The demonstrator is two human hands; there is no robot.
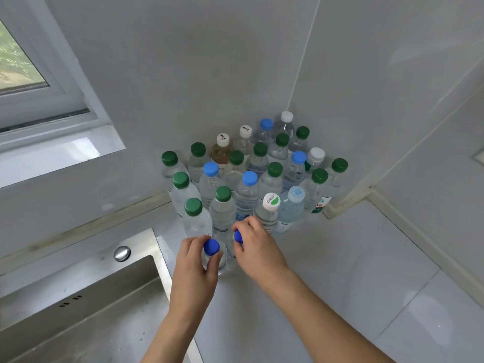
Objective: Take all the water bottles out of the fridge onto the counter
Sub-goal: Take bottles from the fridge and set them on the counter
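Covering most of the view, a pale grey glossy counter [353, 271] meets the grey walls in the far corner. On the left, a brushed steel sink [86, 305] is set into the counter, with a round chrome button [122, 253] on its rim. A white-framed window [39, 82] is at the far left.

In the corner stands a tight group of clear plastic water bottles [251, 174], all upright, with green, light blue and white caps. One bottle with amber liquid [221, 150] stands near the far side of the group.

At the near edge of the group, two more clear bottles stand on the counter just beside each other. The left hand [195, 260] grips the neck of the left clear bottle with a dark blue cap [211, 247], with the fingers curled around it just under the cap. The right hand [258, 247] grips the right clear bottle with a dark blue cap [238, 236]; its fingers cover most of the cap. Both forearms come from the near side.
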